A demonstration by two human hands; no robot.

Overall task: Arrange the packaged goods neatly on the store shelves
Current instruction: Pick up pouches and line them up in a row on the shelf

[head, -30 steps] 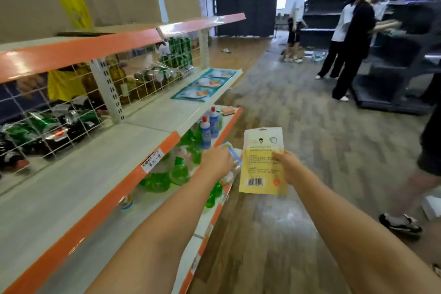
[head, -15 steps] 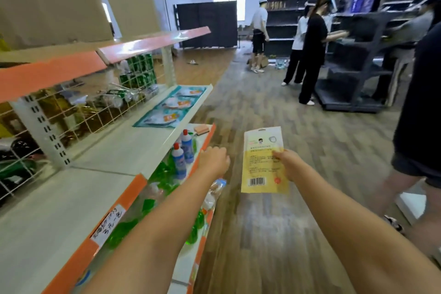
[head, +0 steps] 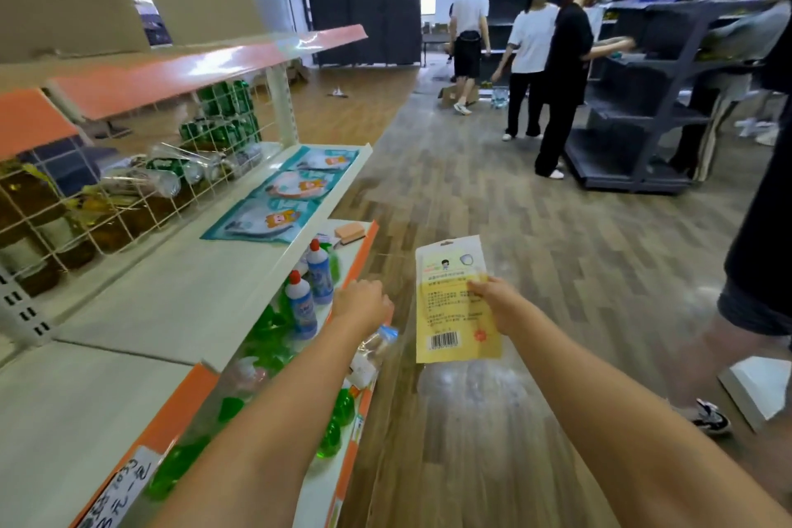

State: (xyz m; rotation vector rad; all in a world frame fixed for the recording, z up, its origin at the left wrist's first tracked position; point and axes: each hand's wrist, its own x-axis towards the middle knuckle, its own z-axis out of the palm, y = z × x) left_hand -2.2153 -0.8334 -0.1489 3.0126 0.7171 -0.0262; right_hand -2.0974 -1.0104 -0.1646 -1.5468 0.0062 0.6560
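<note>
Arms outstretched: right hand (head: 493,304) pinches yellow packet (head: 454,304); left hand (head: 360,304) fist-curled, holding nothing.

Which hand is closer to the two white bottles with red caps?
Left. The left hand hovers just right of the white bottles; the right hand is farther right, holding the yellow packet.
</note>
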